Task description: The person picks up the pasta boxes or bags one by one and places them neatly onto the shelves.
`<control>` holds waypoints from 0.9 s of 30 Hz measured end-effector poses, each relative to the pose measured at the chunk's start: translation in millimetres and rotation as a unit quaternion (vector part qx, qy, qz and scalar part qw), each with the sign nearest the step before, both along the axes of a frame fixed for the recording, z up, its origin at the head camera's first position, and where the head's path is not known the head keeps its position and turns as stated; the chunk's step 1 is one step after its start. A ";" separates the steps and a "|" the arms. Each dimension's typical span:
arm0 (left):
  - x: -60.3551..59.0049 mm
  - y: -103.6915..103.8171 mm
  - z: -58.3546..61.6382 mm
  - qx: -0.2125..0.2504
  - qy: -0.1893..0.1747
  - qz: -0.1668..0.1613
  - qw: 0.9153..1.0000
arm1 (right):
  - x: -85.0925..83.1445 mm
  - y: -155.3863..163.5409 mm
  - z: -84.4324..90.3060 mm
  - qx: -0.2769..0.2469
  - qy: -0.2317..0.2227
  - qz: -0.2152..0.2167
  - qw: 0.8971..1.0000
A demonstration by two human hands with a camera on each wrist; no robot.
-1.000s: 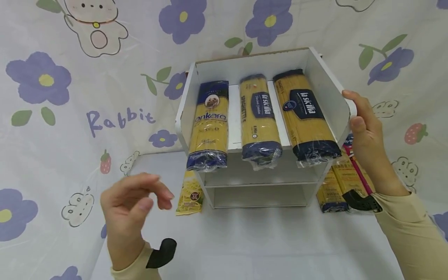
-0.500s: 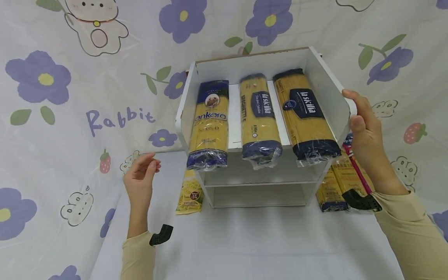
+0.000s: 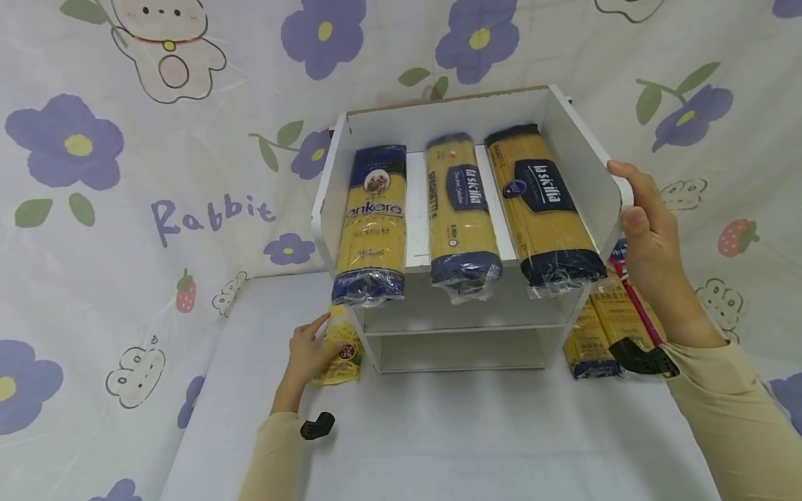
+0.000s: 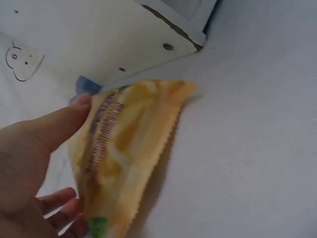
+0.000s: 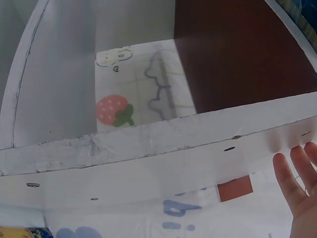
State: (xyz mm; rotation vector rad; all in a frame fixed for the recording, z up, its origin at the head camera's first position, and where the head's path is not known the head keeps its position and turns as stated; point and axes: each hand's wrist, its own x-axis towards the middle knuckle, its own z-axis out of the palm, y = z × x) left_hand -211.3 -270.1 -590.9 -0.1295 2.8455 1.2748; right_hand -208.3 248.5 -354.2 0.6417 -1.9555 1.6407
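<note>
A white shelf unit [image 3: 464, 327] stands tilted in the head view, with three packets of spaghetti on its top: one blue-ended packet [image 3: 372, 229], one in the middle [image 3: 464, 229], and one on the right [image 3: 545, 209]. My right hand [image 3: 654, 240] holds the front corner of its right side panel; in the right wrist view several fingertips touch the panel's outer face. At the unit's left foot, my left hand [image 3: 310, 355] reaches around a yellow noodle packet [image 4: 129, 148]. Its thumb touches one side, and the loosely spread fingers lie at the other edge.
More yellow pasta packets [image 3: 589, 348] lie on the table right of the unit, beside a pink strip [image 3: 639, 299]. The lower compartments [image 3: 464, 351] show bare boards. A white cloth with flowers and rabbits [image 3: 207, 139] hangs behind.
My left hand has moved forward and to the right, from above the table to the yellow noodle packet. The right hand keeps its hold on the shelf unit.
</note>
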 end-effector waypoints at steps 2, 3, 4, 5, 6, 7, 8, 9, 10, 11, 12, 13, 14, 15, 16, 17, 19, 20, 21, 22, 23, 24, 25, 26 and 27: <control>-1.8 0.3 -5.7 -0.018 -0.019 -0.014 1.000 | -0.7 -0.2 0.7 0.000 0.002 -0.002 1.000; -2.8 0.7 -7.5 -0.027 -0.024 -0.023 0.999 | -0.8 0.0 0.9 0.001 0.002 -0.003 1.000; -3.9 1.4 -8.5 -0.035 -0.024 -0.029 0.999 | -1.0 0.1 1.2 0.000 0.004 -0.003 1.000; -5.1 2.1 -8.6 -0.042 -0.019 -0.034 0.998 | -1.2 0.5 1.3 0.003 0.006 -0.006 1.000; -6.0 3.0 -8.1 -0.043 -0.017 -0.039 0.998 | -0.9 1.0 1.5 0.002 0.006 -0.007 1.000; -7.0 4.0 -7.3 -0.046 -0.016 -0.043 0.998 | -0.7 1.4 1.8 0.002 0.006 -0.009 1.000; -7.9 4.9 -6.5 -0.054 -0.016 -0.047 0.997 | -0.6 2.0 2.0 0.003 0.006 -0.011 1.000; -8.7 5.9 -5.4 -0.058 -0.015 -0.051 0.997 | -0.5 2.2 2.4 0.003 0.006 -0.013 1.000; -9.2 6.4 -4.1 -0.060 -0.016 -0.053 0.997 | -0.6 2.4 2.9 0.004 0.005 -0.015 1.000; -9.6 6.3 -3.0 -0.061 -0.020 -0.055 0.996 | -0.7 2.6 3.3 0.005 0.004 -0.017 1.000; -10.0 6.1 -2.0 -0.063 -0.023 -0.058 0.996 | -0.5 2.4 3.9 0.004 0.002 -0.015 1.000; -10.4 5.8 -1.0 -0.066 -0.025 -0.062 0.996 | -0.8 2.2 4.1 0.004 0.000 -0.015 1.000; -10.7 5.3 0.1 -0.070 -0.027 -0.069 0.995 | -1.0 1.9 4.3 0.004 -0.001 -0.012 1.000; -11.0 4.7 1.3 -0.069 -0.032 -0.075 0.994 | -1.1 1.5 4.4 0.004 -0.003 -0.010 1.000; -11.5 4.4 2.3 -0.066 -0.038 -0.082 0.994 | -1.4 1.4 4.2 0.006 -0.003 -0.009 1.000; -11.9 4.3 3.3 -0.061 -0.043 -0.089 0.993 | -1.6 1.1 3.9 0.007 -0.003 -0.005 1.000; -13.0 4.6 4.8 -0.044 -0.056 -0.097 0.993 | -2.2 0.8 3.4 0.010 -0.002 0.000 1.000; -13.4 5.1 5.7 -0.031 -0.063 -0.100 0.992 | -2.6 0.8 2.9 0.009 -0.001 0.006 1.000; -13.9 5.7 6.3 -0.017 -0.073 -0.100 0.992 | -2.7 1.0 2.6 0.011 -0.001 0.007 1.000; -14.5 6.7 7.1 -0.006 -0.079 -0.100 0.992 | -2.7 1.4 2.2 0.014 -0.001 0.005 1.000; -15.2 7.5 8.2 0.005 -0.085 -0.100 0.991 | -2.6 1.7 1.9 0.015 -0.002 0.003 1.000; -15.9 8.5 9.4 0.020 -0.090 -0.099 0.991 | -2.3 2.2 1.4 0.018 -0.002 0.000 1.000; -16.5 9.3 10.8 0.032 -0.094 -0.101 0.990 | -1.9 2.8 1.1 0.022 -0.003 -0.004 1.000; -17.0 10.2 12.7 0.044 -0.099 -0.101 0.989 | -1.5 3.4 0.7 0.024 -0.003 -0.005 1.000; -17.6 10.8 14.6 0.056 -0.104 -0.100 0.988 | -1.0 3.7 0.5 0.027 -0.004 -0.010 1.000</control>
